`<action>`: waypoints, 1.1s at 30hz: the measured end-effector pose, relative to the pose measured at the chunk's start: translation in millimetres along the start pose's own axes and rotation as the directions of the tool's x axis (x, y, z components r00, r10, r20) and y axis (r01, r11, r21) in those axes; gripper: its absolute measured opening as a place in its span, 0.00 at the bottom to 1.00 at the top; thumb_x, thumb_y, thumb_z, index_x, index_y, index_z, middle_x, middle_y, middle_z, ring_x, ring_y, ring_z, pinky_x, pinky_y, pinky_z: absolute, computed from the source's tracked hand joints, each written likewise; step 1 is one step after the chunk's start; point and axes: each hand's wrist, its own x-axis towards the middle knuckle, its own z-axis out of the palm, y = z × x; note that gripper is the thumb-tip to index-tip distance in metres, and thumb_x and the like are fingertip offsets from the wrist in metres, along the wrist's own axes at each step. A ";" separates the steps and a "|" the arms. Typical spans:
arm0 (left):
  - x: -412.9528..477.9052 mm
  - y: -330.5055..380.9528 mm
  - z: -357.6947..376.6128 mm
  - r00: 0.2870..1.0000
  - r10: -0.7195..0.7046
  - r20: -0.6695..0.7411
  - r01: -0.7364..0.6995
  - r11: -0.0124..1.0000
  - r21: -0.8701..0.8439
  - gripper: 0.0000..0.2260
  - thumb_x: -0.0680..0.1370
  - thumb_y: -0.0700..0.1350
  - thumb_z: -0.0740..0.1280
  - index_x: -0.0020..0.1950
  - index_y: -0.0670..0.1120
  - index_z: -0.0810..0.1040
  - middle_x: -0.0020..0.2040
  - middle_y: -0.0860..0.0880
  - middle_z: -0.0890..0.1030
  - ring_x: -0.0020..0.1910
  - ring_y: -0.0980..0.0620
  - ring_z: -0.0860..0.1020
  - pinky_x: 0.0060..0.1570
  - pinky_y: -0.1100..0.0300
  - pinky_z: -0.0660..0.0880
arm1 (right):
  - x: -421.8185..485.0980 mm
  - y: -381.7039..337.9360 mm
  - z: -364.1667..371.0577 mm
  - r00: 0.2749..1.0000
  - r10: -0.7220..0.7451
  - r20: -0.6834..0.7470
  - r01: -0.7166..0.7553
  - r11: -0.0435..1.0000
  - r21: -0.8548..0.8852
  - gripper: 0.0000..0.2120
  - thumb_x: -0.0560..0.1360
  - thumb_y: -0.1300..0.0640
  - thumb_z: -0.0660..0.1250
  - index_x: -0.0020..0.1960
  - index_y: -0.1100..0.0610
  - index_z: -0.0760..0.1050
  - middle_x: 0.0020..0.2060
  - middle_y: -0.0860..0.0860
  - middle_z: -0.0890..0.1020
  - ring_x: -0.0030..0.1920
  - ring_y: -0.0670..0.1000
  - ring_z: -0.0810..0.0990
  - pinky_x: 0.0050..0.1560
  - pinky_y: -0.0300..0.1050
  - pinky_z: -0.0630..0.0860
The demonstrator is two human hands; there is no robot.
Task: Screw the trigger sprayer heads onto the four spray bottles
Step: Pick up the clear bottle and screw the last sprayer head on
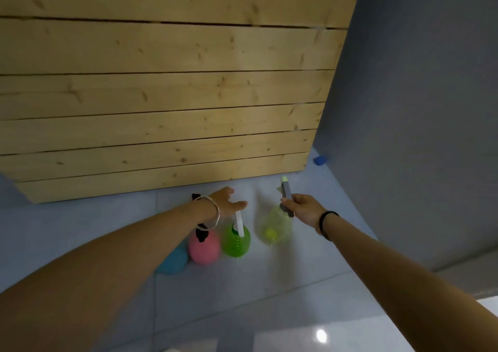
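Observation:
Several spray bottles stand on the tiled floor below a wooden slat wall. The pale yellow bottle (275, 226) is on the right, and my right hand (303, 207) is shut on its grey sprayer head (286, 190). A green bottle (237, 241) carries a white sprayer head (239, 223); my left hand (227, 202) hovers over that head with fingers spread. A pink bottle (204, 249) with a black sprayer head (201, 234) sits under my left wrist. A blue bottle (172, 261) is mostly hidden behind my left forearm.
The wooden slat wall (167, 95) rises right behind the bottles. A grey wall (417, 109) closes the right side. A small blue object (320, 160) lies in the corner. Pale floor tiles (269, 297) stretch toward me.

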 end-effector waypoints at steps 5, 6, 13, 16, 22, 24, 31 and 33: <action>16.8 -10.1 10.6 1.000 -0.003 0.026 0.001 0.998 0.063 0.34 0.78 0.55 0.61 0.77 0.43 0.50 0.78 0.45 0.55 0.76 0.47 0.57 0.71 0.57 0.57 | 23.1 10.9 12.4 0.999 0.014 0.038 -0.013 1.000 -0.027 0.10 0.78 0.54 0.61 0.43 0.60 0.74 0.41 0.56 0.75 0.45 0.53 0.73 0.52 0.43 0.67; 18.7 -11.6 11.6 1.000 0.005 0.031 -0.007 0.997 0.074 0.34 0.78 0.55 0.61 0.77 0.43 0.49 0.78 0.45 0.54 0.76 0.47 0.56 0.72 0.57 0.55 | 27.5 12.6 15.3 0.999 0.013 0.049 -0.012 1.000 -0.028 0.10 0.78 0.54 0.61 0.44 0.60 0.74 0.42 0.57 0.76 0.45 0.53 0.73 0.52 0.43 0.67; 21.6 -15.2 17.6 0.999 0.025 0.048 -0.029 0.995 0.099 0.32 0.78 0.54 0.60 0.77 0.44 0.51 0.77 0.45 0.56 0.75 0.46 0.60 0.70 0.58 0.59 | 40.7 16.0 26.7 0.997 0.017 0.071 -0.015 1.000 -0.028 0.14 0.78 0.56 0.60 0.35 0.56 0.73 0.41 0.56 0.76 0.46 0.52 0.74 0.52 0.41 0.66; 20.5 -14.4 17.5 0.998 0.042 0.045 -0.046 0.994 0.101 0.31 0.78 0.53 0.61 0.76 0.44 0.52 0.77 0.45 0.58 0.74 0.46 0.62 0.69 0.58 0.61 | 42.0 17.1 30.0 0.997 0.017 0.075 -0.015 1.000 -0.027 0.15 0.78 0.57 0.60 0.32 0.56 0.71 0.41 0.56 0.76 0.46 0.52 0.74 0.51 0.42 0.67; 18.7 -13.7 16.3 0.998 0.042 0.044 -0.046 0.994 0.098 0.30 0.78 0.52 0.61 0.76 0.44 0.53 0.76 0.46 0.60 0.72 0.46 0.65 0.66 0.59 0.63 | 46.0 15.2 35.0 0.997 0.006 0.082 -0.004 1.000 -0.016 0.14 0.77 0.57 0.61 0.32 0.56 0.70 0.41 0.57 0.76 0.45 0.52 0.74 0.50 0.42 0.68; 18.5 -13.5 15.9 0.998 0.041 0.041 -0.044 0.995 0.088 0.30 0.78 0.51 0.62 0.76 0.45 0.54 0.76 0.46 0.60 0.72 0.47 0.65 0.66 0.58 0.64 | 47.8 14.9 35.7 0.996 0.004 0.088 -0.003 1.000 -0.020 0.14 0.77 0.56 0.61 0.32 0.57 0.71 0.41 0.57 0.77 0.45 0.53 0.75 0.53 0.44 0.68; 18.4 -16.6 14.5 0.999 0.018 0.036 -0.021 0.997 0.072 0.30 0.78 0.51 0.62 0.76 0.45 0.54 0.76 0.46 0.60 0.73 0.47 0.64 0.67 0.58 0.63 | 47.2 15.7 33.2 0.993 0.006 0.114 -0.004 1.000 -0.026 0.15 0.76 0.55 0.62 0.32 0.57 0.72 0.42 0.57 0.79 0.48 0.53 0.76 0.56 0.45 0.70; 19.2 -17.2 14.3 0.999 0.014 0.034 -0.016 0.998 0.058 0.30 0.78 0.51 0.62 0.76 0.45 0.54 0.76 0.46 0.60 0.73 0.47 0.64 0.67 0.58 0.63 | 47.7 16.3 33.1 0.992 0.008 0.125 -0.004 0.999 -0.036 0.14 0.77 0.54 0.63 0.33 0.56 0.72 0.41 0.56 0.79 0.47 0.52 0.76 0.56 0.45 0.69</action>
